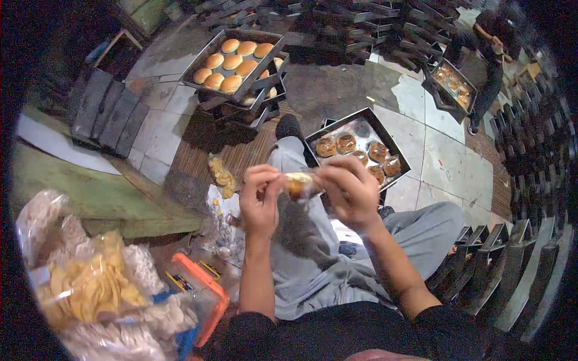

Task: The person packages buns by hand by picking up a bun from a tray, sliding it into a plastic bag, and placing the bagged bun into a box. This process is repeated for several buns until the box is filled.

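Observation:
Held up in front of my lap is a small golden-brown bun (297, 185), apparently in clear plastic and blurred by motion. My left hand (260, 195) pinches its left end with thumb and fingers. On the other side, my right hand (350, 191) grips the right end, fingers curled. Just beyond that hand lies a dark metal tray (397, 139) holding several browned buns in clear wrapping (346, 143). A yellowish bunched piece (222, 178) is on the floor left of my knee.
At upper left stands a stack of trays (278, 42) with glossy unwrapped buns (231, 62). Plastic bags of cream and yellow material (96, 277) sit at lower left by an orange frame (220, 307). Dark tins line the right. Another person (490, 48) is near a bun tray.

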The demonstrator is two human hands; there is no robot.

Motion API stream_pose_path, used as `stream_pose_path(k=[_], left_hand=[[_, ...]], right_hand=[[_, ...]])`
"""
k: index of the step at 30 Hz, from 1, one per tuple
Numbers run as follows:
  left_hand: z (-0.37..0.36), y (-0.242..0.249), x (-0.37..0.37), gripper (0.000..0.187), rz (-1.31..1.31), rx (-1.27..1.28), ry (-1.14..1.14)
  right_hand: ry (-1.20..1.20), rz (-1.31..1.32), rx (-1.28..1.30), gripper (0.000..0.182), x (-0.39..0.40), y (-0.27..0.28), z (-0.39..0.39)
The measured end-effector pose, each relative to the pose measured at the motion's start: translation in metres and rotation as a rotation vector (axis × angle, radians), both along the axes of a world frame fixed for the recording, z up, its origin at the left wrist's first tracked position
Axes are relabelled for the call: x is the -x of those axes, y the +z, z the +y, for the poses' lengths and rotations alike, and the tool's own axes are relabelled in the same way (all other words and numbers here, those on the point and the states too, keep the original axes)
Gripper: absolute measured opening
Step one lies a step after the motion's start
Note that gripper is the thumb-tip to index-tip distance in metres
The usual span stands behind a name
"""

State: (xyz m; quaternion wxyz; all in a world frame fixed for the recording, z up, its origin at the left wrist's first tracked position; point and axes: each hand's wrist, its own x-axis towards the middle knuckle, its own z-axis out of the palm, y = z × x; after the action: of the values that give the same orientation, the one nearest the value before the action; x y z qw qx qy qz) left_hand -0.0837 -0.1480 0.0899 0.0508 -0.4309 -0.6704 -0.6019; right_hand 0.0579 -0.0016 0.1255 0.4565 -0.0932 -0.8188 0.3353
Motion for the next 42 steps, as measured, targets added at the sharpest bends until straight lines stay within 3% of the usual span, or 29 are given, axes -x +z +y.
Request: stream_pose_path(k=[2,3,4,6,8,10,11,12,14,15,18,20,22,24,26,27,28,30,31,33,36,38,40,42], left_hand=[[-0.012,-0.001,-0.006,0.012,-0.605,-0.081,-0.116],[-0.013,0.008,-0.008,0.013,-0.624,0.050,-0.036],[-0.012,0.001,-0.010,0.013,-0.635,0.053,-0.049],[-0.008,-0.011,-0.005,0.014,-0.620,-0.087,-0.068],[-0.005,-0.009,0.002,0.016,-0.598,-0.059,-0.051],[0.016,0.005,0.016,0.018,-0.216,0.018,0.037],[0.028,0.020,0.018,0.018,-0.203,0.064,0.012],[0.040,0.015,0.029,0.019,-0.158,0.117,-0.029],[0.043,0.012,0.037,0.021,0.038,0.186,0.142],[0.032,0.011,0.034,0.021,0.043,0.193,0.166],[-0.011,0.002,0.021,0.024,0.043,0.288,0.228],[-0.038,-0.016,0.007,0.023,-0.817,0.504,0.165],[-0.042,-0.025,-0.017,0.022,-0.896,0.487,0.236],[-0.027,-0.028,-0.036,0.022,-0.981,0.484,0.281],[-0.009,-0.027,-0.054,0.035,-0.804,0.378,0.150],[-0.002,-0.038,-0.053,0.052,-0.659,0.578,0.117],[0.006,-0.047,-0.053,0.052,-0.644,0.585,0.083],[0.031,-0.064,-0.054,0.061,0.189,0.797,-0.124],[0.047,-0.063,-0.055,0.064,0.102,0.779,-0.183],[0.073,-0.070,-0.045,0.063,0.121,0.749,-0.232],[0.102,-0.083,-0.026,0.059,0.089,0.760,-0.288],[0.113,-0.098,-0.016,0.057,0.012,0.782,-0.318],[0.117,-0.096,-0.015,0.055,-0.051,0.849,-0.378],[0.120,-0.090,-0.017,0.052,-0.173,0.837,-0.464]], right_hand=[[-0.065,0.069,0.011,0.012,-0.006,-0.024,0.008],[0.078,-0.088,0.327,0.011,-0.004,-0.042,0.024],[0.063,-0.097,0.328,0.011,-0.012,-0.054,0.032],[0.345,-0.178,1.070,0.013,-0.019,-0.069,0.041],[0.261,-0.202,0.992,0.016,-0.008,-0.041,0.038],[0.155,-0.185,1.010,0.017,0.012,-0.026,0.053],[0.176,-0.218,1.061,0.018,0.025,-0.019,0.057],[0.175,-0.305,0.917,0.016,0.039,-0.027,0.063],[0.318,-0.200,1.100,0.022,0.064,-0.055,0.067],[0.281,-0.222,1.199,0.023,0.061,-0.073,0.075],[0.503,-0.237,1.387,0.019,0.038,-0.127,0.047],[0.542,-0.219,1.725,0.018,0.030,-0.174,0.013],[0.536,-0.145,1.932,0.025,0.030,-0.185,-0.015],[0.538,-0.141,1.902,0.030,0.030,-0.190,-0.018],[0.222,-0.368,1.635,0.038,0.027,-0.189,-0.011],[0.257,-0.138,1.915,0.043,0.021,-0.189,0.001],[0.238,-0.101,1.910,0.043,0.014,-0.186,0.010],[0.282,0.020,1.856,0.048,-0.001,-0.183,0.025],[0.251,0.046,1.852,0.048,-0.004,-0.192,0.037],[0.131,-0.325,1.720,0.050,-0.002,-0.213,0.063],[-0.021,-0.198,1.815,0.050,0.008,-0.223,0.130],[-0.169,-0.256,1.980,0.057,-0.002,-0.259,0.184],[-0.654,-0.794,1.386,0.059,-0.029,-0.365,0.212],[-0.489,-0.574,0.974,0.058,-0.072,-0.441,0.180]])
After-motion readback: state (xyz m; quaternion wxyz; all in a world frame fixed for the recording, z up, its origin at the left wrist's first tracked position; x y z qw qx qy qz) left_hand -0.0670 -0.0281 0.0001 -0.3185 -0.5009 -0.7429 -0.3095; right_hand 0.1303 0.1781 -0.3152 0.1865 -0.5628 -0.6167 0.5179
